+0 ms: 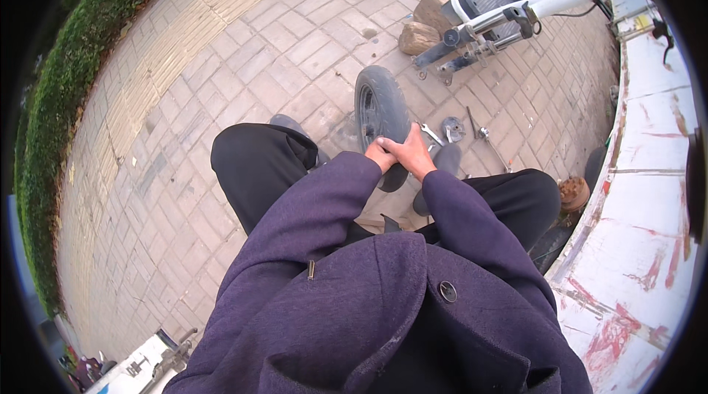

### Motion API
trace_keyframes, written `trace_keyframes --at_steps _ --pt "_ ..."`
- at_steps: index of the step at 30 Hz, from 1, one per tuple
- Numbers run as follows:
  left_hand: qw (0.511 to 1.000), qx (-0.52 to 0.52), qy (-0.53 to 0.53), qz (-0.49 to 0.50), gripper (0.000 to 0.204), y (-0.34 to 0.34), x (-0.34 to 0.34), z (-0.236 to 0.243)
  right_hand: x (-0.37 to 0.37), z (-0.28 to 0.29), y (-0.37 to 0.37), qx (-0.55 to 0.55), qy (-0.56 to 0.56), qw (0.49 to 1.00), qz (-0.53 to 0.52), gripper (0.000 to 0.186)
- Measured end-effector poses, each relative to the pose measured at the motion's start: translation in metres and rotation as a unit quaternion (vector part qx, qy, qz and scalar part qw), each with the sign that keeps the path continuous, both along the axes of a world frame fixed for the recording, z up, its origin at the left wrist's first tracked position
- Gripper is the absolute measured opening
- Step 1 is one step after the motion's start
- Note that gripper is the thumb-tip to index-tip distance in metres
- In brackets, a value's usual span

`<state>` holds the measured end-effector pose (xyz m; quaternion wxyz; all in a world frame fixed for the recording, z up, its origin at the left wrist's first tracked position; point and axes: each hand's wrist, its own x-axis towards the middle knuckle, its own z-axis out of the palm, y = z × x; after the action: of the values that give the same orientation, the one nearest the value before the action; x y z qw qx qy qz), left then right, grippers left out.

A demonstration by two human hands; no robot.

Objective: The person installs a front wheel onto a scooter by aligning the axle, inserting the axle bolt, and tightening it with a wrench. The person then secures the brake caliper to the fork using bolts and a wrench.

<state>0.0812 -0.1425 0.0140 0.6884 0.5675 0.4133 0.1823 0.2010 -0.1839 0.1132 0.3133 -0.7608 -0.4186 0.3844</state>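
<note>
1. Two bare hands are seen in the head view: the left hand (379,155) and the right hand (414,152) are set together, thumbs close, both clamped on the near part of a small black rubber-tyred wheel (385,95).

2. Up on edge the wheel is held, out in front of the body and between the spread knees in black cloth trousers (258,162); by this double grip it is probably steadied against rolling or tipping. Whether the pink-grey brick paving (280,47) is touched by its lower edge cannot be told.

3. Over to the right now, just beyond the right hand: a silver open-ended metal spanner (432,134), a round grey metal disc (453,128) and a thin metal rod with a fitting on it (493,145) are laid on the paving, seemingly kept within easy reach.

4. Farther off, a white-framed two-wheeler (549,2) is seen with bare grey fork legs (441,51), no wheel between them. Rough brown stones (419,38) are placed close by, perhaps as a prop; contact cannot be made out.

5. As for brands and labels: none is legible on the tyre. On the white panel with red smears (627,217), at the right, only scuffs and streaks are picked out, with no clear lettering.
</note>
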Motion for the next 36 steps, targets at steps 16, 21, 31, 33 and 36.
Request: trace_keyframes --at_steps 16,21,31,33,36 --pt "0.985 -0.13 0.039 0.104 0.054 0.086 -0.021 0.026 0.103 -0.036 0.0 0.008 0.163 0.985 -0.065 0.073" --pt "0.954 -0.184 0.094 0.217 0.045 0.084 -0.028 0.006 0.103 -0.036 -0.003 -0.002 0.178 0.982 -0.059 0.073" --pt "0.966 -0.196 0.085 0.147 0.052 0.078 -0.012 0.006 0.084 -0.04 -0.019 0.013 0.17 0.983 -0.062 0.071" --pt "0.968 -0.205 0.067 0.13 0.058 0.076 -0.007 0.014 0.079 -0.039 -0.021 0.026 0.172 0.984 -0.047 0.075" --pt "0.964 -0.253 0.009 0.087 0.074 0.07 0.002 0.028 0.067 -0.037 -0.023 0.029 0.133 0.99 -0.022 0.086"
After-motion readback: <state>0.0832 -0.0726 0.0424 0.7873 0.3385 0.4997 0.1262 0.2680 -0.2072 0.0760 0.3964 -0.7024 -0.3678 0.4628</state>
